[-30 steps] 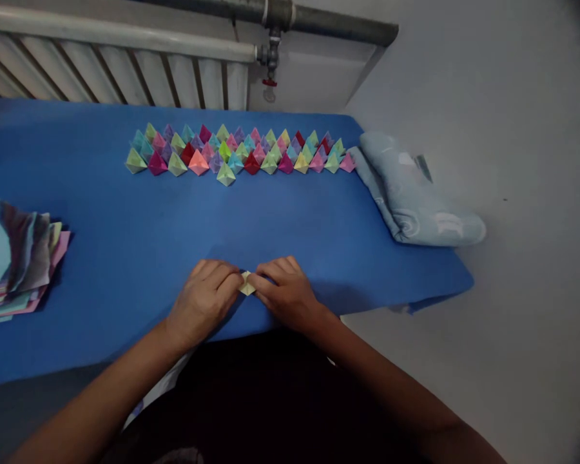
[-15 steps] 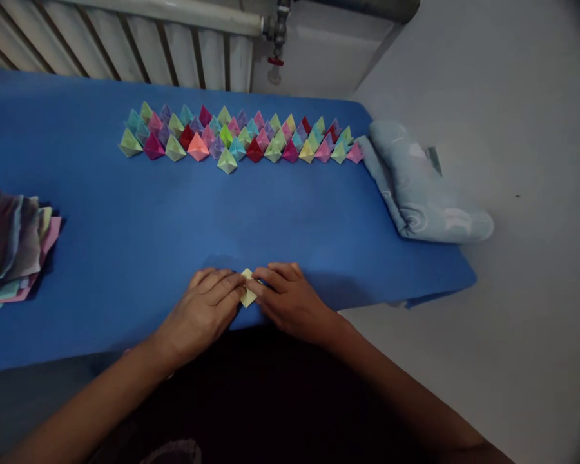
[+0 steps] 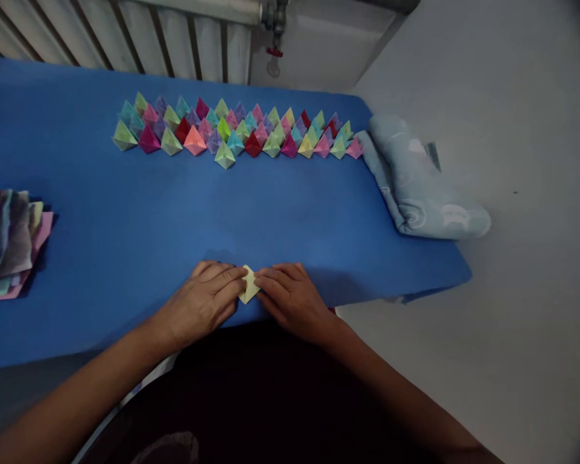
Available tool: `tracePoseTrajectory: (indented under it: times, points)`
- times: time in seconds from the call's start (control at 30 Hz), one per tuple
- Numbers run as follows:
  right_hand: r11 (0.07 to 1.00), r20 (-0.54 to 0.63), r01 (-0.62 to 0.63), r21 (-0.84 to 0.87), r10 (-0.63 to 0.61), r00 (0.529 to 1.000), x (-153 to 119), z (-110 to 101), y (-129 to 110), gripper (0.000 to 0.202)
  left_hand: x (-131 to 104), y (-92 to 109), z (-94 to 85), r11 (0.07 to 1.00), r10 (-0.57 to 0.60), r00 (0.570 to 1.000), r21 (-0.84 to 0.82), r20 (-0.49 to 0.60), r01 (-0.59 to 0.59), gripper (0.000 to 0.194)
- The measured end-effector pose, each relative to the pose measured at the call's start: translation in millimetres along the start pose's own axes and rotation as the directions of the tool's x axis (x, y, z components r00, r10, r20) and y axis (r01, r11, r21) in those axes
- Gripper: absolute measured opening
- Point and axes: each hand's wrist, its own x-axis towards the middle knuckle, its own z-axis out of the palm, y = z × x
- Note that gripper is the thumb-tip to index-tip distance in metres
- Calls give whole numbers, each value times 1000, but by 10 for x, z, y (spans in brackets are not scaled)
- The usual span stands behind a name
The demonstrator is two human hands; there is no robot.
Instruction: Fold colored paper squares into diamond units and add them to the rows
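A small pale yellow piece of folded paper (image 3: 248,287), shaped like a diamond, lies on the blue surface near its front edge. My left hand (image 3: 207,293) presses it from the left, fingers together and covering that corner. From the right, my right hand (image 3: 290,296) has its fingertips on the opposite corner, with its fingers bent and close together. Between the two hands the middle of the paper shows, along with a crease. The thumbs are mostly hidden.
Rows of colourful folded paper pieces (image 3: 194,140) stand along the back of the blue-covered table (image 3: 280,212). A stack of coloured paper (image 3: 17,258) sits at left. A folded grey-blue cloth (image 3: 415,187) lies at right by the wall. Behind is a radiator (image 3: 174,45) with a valve.
My fingers have shifted on the folded paper; the right fingertips have drawn back slightly to the right, so more of its middle shows. The whole view has moved a little.
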Motion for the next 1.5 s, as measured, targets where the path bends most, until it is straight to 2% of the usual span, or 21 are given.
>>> tracePoseTrajectory:
  times: [0.1,0.2,0.47,0.63,0.9,1.17,1.5]
  points:
    - [1000,-10,-2,-12,2,1000,-9,16,5,24,-4,-7,28,999,-34,999,-23,-23,34,31]
    - [1000,-22,3,-13,-3,1000,-5,15,6,23,-5,-13,41,1000,-18,999,-16,-41,17,33]
    - [998,-75,-52,36,55,996,13,13,-12,18,-3,-16,32,1000,2,998,-14,-64,-3,25]
    - [984,-62,-140,109,147,987,52,0,-29,20,13,19,26,989,-130,989,-78,-73,125,22]
    - [958,-100,-209,196,232,968,103,27,-54,16,-11,49,12,935,-343,935,-123,-85,332,24]
    - [944,-116,-270,189,294,949,129,33,-70,14,32,35,51,927,-373,923,-64,-96,369,27]
    - [930,-72,-318,184,335,939,166,13,-103,12,94,68,63,925,-377,920,15,-107,380,29]
